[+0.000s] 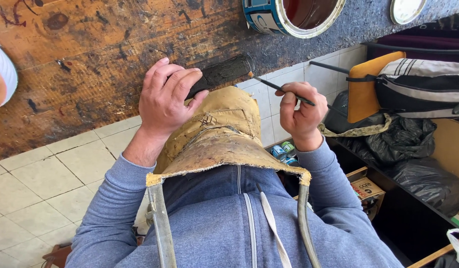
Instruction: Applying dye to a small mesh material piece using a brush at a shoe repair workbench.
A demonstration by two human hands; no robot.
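A stained tan leather apron [224, 144] covers the lap. Just above it, the left hand [165, 97] curls its fingers [182, 82] closed over a flat black strip [223, 72] at the worn wooden table [90, 59] edge. Right of the strip, the right hand [301, 111] pinches a thin dark brush [281, 89], tip touching it. Beyond stands an open blue paint tin [289, 15].

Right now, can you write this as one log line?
left hand: pressing black strip on workbench | right hand: holding thin brush | open tin: behind

Black strip [222, 73] (glossy, perhaps wet); tan apron [224, 134].
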